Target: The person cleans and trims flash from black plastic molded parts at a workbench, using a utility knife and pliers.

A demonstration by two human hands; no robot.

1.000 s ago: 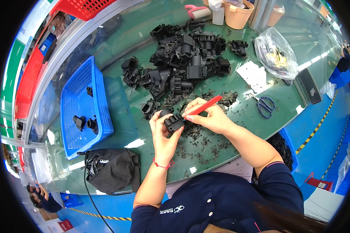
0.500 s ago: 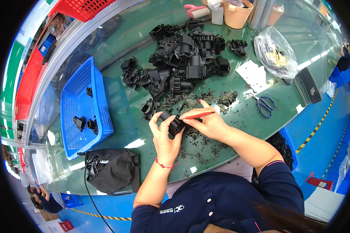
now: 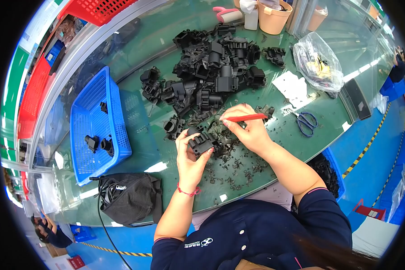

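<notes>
In my left hand [image 3: 190, 163] is a black moulded plastic part [image 3: 201, 144], gripped between thumb and fingers with its ribbed side up. My right hand [image 3: 253, 134] is closed in a pen grip on a slim red-handled tool [image 3: 247, 117]; its tip is hidden by the fingers. The tool is apart from the part, up and to its right. Under and around both hands lie thin black plastic scraps [image 3: 231, 164]. Just beyond them rises a large heap of similar black plastic parts [image 3: 225, 67].
A blue basket [image 3: 117, 121] with several black parts stands at left, a black mesh bag [image 3: 130, 202] nearer me. To the right are blue-handled scissors [image 3: 307, 124], white paper [image 3: 290, 90] and a clear plastic bag [image 3: 319, 63]. An orange bucket [image 3: 274, 18] stands at the far edge.
My right hand has lifted the red tool off the black part, moving up and right. The part has turned in my left hand, so its ribbed face shows more.
</notes>
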